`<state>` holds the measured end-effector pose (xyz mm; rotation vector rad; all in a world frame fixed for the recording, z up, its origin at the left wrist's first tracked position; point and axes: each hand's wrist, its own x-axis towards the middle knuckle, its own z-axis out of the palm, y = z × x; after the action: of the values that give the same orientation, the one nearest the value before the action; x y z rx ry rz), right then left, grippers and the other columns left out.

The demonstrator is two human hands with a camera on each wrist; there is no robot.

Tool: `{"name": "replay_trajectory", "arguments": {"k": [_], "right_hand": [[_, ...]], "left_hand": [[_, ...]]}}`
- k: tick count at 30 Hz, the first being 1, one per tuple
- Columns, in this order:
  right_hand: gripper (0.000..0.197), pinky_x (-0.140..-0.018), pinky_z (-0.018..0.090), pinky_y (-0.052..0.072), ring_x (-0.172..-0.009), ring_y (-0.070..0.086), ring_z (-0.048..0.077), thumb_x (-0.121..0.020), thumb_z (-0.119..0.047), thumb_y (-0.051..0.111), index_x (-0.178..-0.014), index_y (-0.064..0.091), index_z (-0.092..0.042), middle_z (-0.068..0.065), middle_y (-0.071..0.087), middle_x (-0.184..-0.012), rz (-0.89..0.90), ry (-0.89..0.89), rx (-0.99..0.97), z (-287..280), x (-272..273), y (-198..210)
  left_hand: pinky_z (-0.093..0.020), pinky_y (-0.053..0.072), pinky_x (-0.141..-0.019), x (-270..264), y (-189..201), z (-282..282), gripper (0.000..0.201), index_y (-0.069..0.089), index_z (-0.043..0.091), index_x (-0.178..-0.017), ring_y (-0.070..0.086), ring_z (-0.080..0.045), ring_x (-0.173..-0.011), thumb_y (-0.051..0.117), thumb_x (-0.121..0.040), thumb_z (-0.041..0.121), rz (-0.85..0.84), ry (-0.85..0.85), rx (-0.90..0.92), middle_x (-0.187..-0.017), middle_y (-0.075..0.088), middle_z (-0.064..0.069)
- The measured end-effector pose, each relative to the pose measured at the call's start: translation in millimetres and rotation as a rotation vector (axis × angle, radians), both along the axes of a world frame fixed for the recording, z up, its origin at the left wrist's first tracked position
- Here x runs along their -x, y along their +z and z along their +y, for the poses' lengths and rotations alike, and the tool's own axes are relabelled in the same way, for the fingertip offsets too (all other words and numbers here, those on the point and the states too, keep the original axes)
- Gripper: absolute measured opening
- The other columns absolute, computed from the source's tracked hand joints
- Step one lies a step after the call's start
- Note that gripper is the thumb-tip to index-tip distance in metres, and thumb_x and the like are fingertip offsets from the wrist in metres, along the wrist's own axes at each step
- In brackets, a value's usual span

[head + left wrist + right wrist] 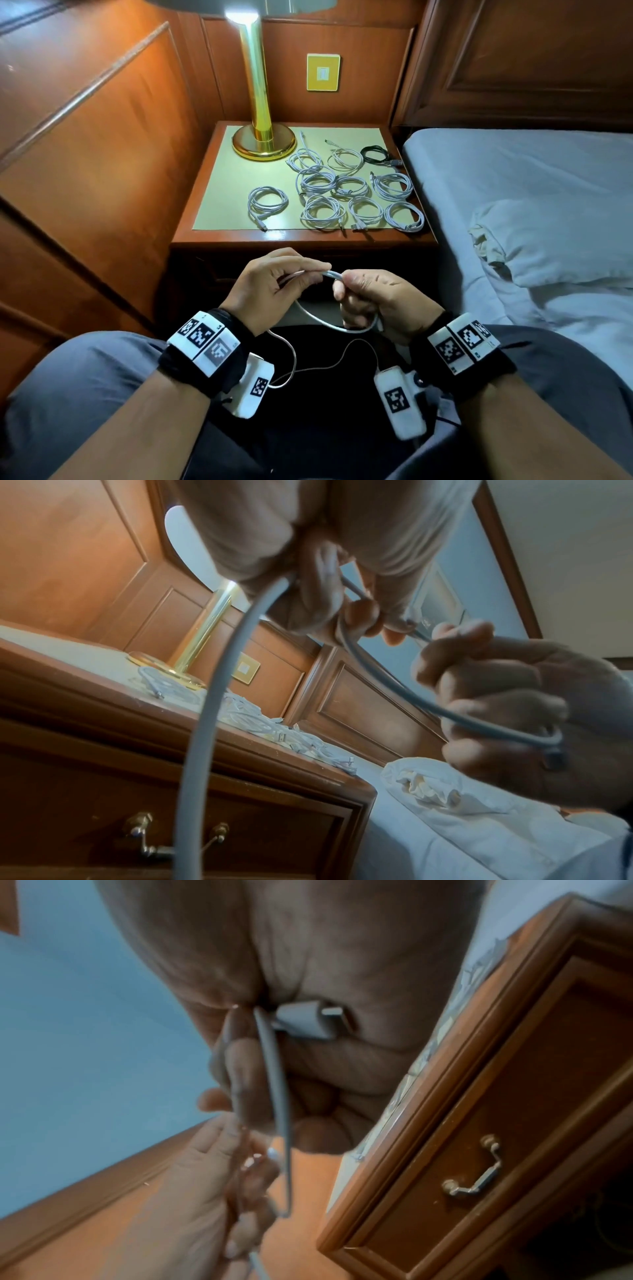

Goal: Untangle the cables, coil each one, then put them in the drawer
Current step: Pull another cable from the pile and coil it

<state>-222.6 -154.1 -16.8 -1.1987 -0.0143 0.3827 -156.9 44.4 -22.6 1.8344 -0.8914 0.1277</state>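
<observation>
Only unreadable square code tags (pixel 205 337) on both wristbands (pixel 460 346).

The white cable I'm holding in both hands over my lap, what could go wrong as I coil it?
1. The loose tail of the white cable hangs in a loop across the lap near the wrist cameras; it might snag there or kink.
2. The right hand has the plug tucked in its grip with the left hand close by, so the coil could spring open if either lets go.
3. The coiled cables crowd the nightstand edge; adding another might knock one off.
</observation>
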Motion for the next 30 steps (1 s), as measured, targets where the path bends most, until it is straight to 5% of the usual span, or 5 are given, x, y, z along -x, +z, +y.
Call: {"name": "replay_trajectory", "arguments": {"k": [8, 13, 21, 24, 30], "right_hand": [[0.025, -0.035, 0.019, 0.023, -0.035, 0.027, 0.004, -0.1, -0.021, 0.036, -0.086, 0.053, -0.011, -0.008, 0.033, -0.048, 0.002, -0.276, -0.379, -38.4, -5.7, 26.0], [0.022, -0.041, 0.018, 0.036, -0.041, 0.036, 0.005, -0.099, -0.028, 0.038, -0.085, 0.05, -0.017, -0.008, 0.037, -0.051, -0.021, -0.42, -0.421, -60.1, -6.9, 33.9], [0.03, -0.081, 0.03, 0.057, -0.09, 0.072, 0.02, -0.104, -0.013, 0.044, -0.083, 0.066, -0.013, 0.005, 0.075, -0.09, -0.327, -0.385, 0.477, -18.1, -3.8, 0.3], [0.025, -0.07, 0.025, 0.05, -0.07, 0.067, 0.009, -0.103, -0.017, 0.048, -0.084, 0.064, -0.013, -0.005, 0.071, -0.074, -0.37, -0.22, 0.851, -11.9, -0.5, -5.7], [0.034, -0.04, 0.022, 0.021, -0.038, 0.025, 0.011, -0.105, -0.024, 0.04, -0.078, 0.055, -0.01, -0.005, 0.032, -0.048, -0.016, -0.085, 0.395, 1.5, 0.2, 3.7]], "left_hand": [[-0.01, 0.043, -0.057, -31.5, 5.1, 31.7, 0.018, 0.076, 0.029, -0.091, 0.051, 0.0, -0.051, 0.074, -0.088, 0.012, 0.339, 0.29, 0.081, -0.063, 0.068, 0.015], [-0.018, 0.051, -0.08, -48.9, 4.8, 57.1, 0.017, 0.078, 0.037, -0.087, 0.069, 0.0, -0.079, 0.076, -0.087, 0.02, 0.185, 0.436, -0.006, -0.085, 0.077, 0.016], [-0.02, 0.053, -0.081, 15.3, -9.6, -8.4, 0.037, 0.08, 0.014, -0.1, 0.068, -0.008, -0.089, 0.055, -0.08, -0.005, 0.119, -0.166, -0.233, -0.096, 0.068, 0.004], [-0.023, 0.054, -0.077, 21.6, -4.0, -18.0, 0.009, 0.077, 0.011, -0.091, 0.069, -0.007, -0.08, 0.075, -0.083, 0.005, 0.151, -0.137, -0.085, -0.085, 0.073, 0.005], [-0.04, 0.053, -0.064, 4.9, -3.0, -1.6, 0.029, 0.066, 0.018, -0.081, 0.059, -0.03, -0.066, 0.08, -0.077, 0.043, 0.157, 0.118, -0.016, -0.074, 0.065, -0.006]]}}
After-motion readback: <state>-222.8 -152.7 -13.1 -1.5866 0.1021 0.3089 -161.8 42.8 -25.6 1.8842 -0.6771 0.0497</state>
